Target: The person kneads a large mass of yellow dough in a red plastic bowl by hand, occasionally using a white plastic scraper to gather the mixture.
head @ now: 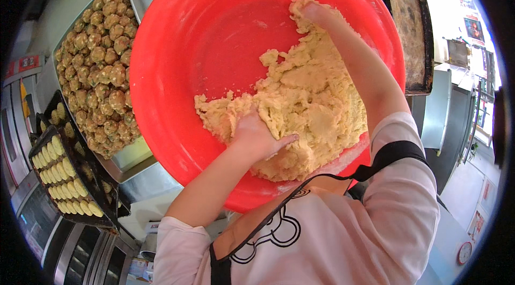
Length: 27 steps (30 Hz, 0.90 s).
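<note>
A large mass of crumbly, pale yellow dough (pixel 314 96) fills the near and right part of a wide red plastic basin (pixel 225 15). My left hand (pixel 257 134) is pushed into the dough's left side. Its fingers are buried, while the thumb lies across the surface. Farther off, at the upper right of the basin, my right hand (pixel 316 12) grips the far end of the dough, its fingertips hidden. Flour smears and small crumbs mark the basin's bare bottom.
A metal tray (pixel 139 170) heaped with brown balls of filling (pixel 100 68) stands left of the basin. Beyond it, black baking trays (pixel 102 188) hold rows of pale shaped pieces (pixel 66 176). On the right lies a dark, stained baking tray (pixel 410 27). A wall clock (pixel 464 253) shows at lower right.
</note>
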Tool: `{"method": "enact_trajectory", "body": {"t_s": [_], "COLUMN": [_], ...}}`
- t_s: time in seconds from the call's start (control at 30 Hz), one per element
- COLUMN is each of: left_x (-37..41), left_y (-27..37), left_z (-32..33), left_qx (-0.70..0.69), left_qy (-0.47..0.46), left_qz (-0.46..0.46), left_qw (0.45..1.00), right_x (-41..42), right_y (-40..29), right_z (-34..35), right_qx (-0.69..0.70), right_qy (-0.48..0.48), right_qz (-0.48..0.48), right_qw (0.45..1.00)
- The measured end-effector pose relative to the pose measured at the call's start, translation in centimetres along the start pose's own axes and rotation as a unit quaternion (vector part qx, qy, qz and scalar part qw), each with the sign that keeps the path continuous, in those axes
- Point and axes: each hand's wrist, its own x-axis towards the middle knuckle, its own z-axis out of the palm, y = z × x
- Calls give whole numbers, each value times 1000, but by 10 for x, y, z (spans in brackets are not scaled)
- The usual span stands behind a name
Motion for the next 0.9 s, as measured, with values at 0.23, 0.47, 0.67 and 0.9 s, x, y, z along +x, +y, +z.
{"method": "enact_trajectory", "body": {"t_s": [0.23, 0.47, 0.67, 0.9], "left_x": [0, 3, 3, 2], "left_y": [3, -8, -7, -1], "left_z": [-6, 5, 2, -9], "left_qx": [-28, 45, 43, -40], "left_qy": [-12, 6, 17, -10], "left_qz": [-33, 13, 1, 20], "left_qw": [999, 999, 999, 999], "right_x": [104, 170, 141, -19], "right_y": [-105, -234, -86, 3], "right_z": [-51, -64, -39, 8], "right_qx": [92, 479, 757, 718], "right_qy": [-136, -287, -273, 62], "right_qz": [-75, -31, 200, 389], "right_qw": [984, 829, 559, 574]}}
